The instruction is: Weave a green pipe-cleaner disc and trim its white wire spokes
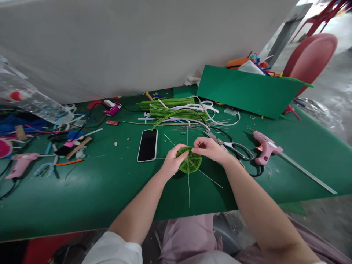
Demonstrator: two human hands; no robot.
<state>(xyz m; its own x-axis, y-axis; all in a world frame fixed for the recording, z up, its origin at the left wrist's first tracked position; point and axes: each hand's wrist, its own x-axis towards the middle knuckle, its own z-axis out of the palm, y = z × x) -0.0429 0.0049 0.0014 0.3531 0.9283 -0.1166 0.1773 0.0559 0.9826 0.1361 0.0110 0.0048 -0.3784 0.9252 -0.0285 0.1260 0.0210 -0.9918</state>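
1. A plain grey-white wall-like panel [132, 47] rises beyond both hands; a pink plastic chair [312, 58] stands far to the right.
2. The green-covered desk [96, 200] spreads beneath them, cluttered well left of the left hand.
3. A flat green rectangular board [244, 90] leans beyond the right hand.
4. Bundled fuzzy green stems [172, 112] lie beyond both hands.
5. A pink plastic glue gun [266, 147] sits right of the right hand, metal scissors [238, 149] nearer it; a black-screened phone [147, 145] lies beside the left hand.
6. Between the hands is a fuzzy green round disc [190, 167]: the left hand [172, 162] grips its left side, the right hand [211, 148] seemingly pinches its upper-right rim.
7. Thin white wires [189, 190] radiate outward; the centre looks covered, the outer lengths bare.
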